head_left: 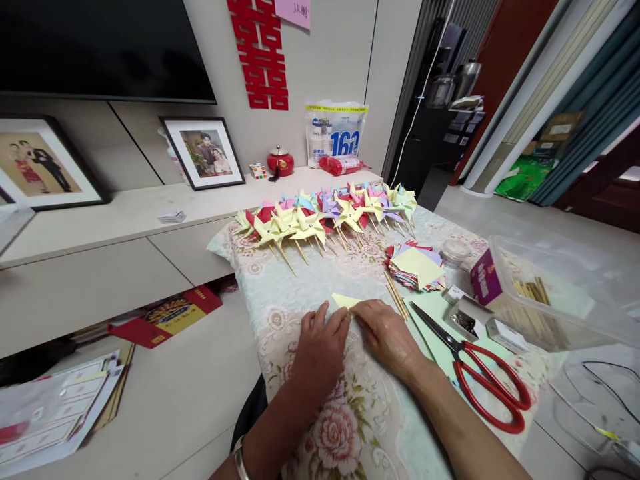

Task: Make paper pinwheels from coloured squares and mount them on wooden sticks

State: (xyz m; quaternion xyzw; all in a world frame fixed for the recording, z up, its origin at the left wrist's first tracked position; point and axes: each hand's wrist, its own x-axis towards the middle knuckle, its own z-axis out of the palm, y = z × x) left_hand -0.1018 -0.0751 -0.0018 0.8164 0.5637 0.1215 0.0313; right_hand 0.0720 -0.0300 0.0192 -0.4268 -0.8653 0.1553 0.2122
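Both my hands rest on the floral tablecloth (350,427) and press a folded pale yellow paper (344,301) flat. My left hand (320,347) has its fingers curled down on the paper's near left edge. My right hand (385,333) pinches the paper's right side, fingers together. Only a small triangle of the paper shows beyond my fingertips. A few thin wooden sticks (396,297) lie just right of my right hand. Behind them sits a stack of coloured paper squares (417,267).
Several finished paper pinwheels (325,217) lie in a row at the table's far end. Red-handled scissors (480,373) lie to the right, beside small boxes of pins (467,320) and a clear plastic bin (560,293) with sticks. A low cabinet (100,233) with framed photos stands left.
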